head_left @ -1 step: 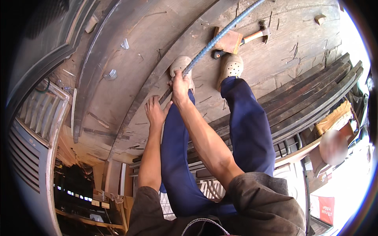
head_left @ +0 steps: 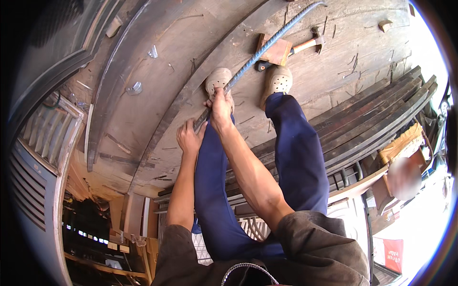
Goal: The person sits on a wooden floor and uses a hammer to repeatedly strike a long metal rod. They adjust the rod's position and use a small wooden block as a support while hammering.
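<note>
A long blue ribbed crowbar [head_left: 267, 46] slants up and to the right over the wooden boards, its bent tip showing at the top. My right hand [head_left: 220, 108] is closed around it beside my left clog. Farther down, my left hand [head_left: 190, 137] has its fingers curled over the dark lower end of the same bar, next to my left shin. Right of the bar lies a claw hammer [head_left: 306, 45], with a wooden block [head_left: 277, 51] resting across its handle, close to my right clog.
Curved dark timbers [head_left: 186, 90] run along the left. Several stacked dark boards [head_left: 372, 114] lie to the right. Loose nails [head_left: 354, 61] and crumpled clear plastic pieces [head_left: 135, 88] are scattered about. A louvred cabinet [head_left: 31, 186] stands at the left; another person [head_left: 404, 178] is at the right.
The crowbar has shifted slightly toward me and turned, so its bent tip now shows inside the picture. Both hands keep their hold, and the view has moved a little.
</note>
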### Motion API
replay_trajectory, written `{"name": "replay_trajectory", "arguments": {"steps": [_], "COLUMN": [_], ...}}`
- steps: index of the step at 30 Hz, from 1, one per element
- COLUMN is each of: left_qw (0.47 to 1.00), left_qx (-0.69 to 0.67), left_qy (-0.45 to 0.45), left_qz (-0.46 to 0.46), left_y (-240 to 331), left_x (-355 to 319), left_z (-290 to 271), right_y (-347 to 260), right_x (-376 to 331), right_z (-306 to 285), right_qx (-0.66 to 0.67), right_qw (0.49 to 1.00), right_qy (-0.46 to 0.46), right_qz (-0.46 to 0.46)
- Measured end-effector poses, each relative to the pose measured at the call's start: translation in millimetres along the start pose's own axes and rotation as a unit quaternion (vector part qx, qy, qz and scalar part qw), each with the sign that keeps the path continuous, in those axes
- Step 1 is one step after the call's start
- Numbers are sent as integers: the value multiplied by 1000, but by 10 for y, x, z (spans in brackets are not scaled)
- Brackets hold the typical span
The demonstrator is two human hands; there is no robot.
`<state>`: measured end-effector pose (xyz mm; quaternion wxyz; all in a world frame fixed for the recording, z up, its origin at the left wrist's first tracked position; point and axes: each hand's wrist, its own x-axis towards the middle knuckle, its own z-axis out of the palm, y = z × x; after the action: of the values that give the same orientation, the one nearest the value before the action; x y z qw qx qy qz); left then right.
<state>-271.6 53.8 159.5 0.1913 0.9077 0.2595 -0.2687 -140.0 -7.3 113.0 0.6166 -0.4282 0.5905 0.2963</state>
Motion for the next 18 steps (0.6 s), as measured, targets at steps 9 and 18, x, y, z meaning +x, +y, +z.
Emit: {"name": "replay_trajectory", "arguments": {"steps": [9, 18], "left_qw": [962, 944], "left_qx": [-192, -151], "left_qy": [-178, -130], "left_qz": [-70, -262], "left_y": [1215, 1376], "left_x": [-1357, -2403], "left_z": [-1565, -2018], "right_y": [-749, -185], "right_x": [-1663, -2336], "right_z": [-831, -919], "right_qx": [-44, -265], "right_qw": [999, 956], "right_qy": [13, -30], "right_qz": [18, 125]}}
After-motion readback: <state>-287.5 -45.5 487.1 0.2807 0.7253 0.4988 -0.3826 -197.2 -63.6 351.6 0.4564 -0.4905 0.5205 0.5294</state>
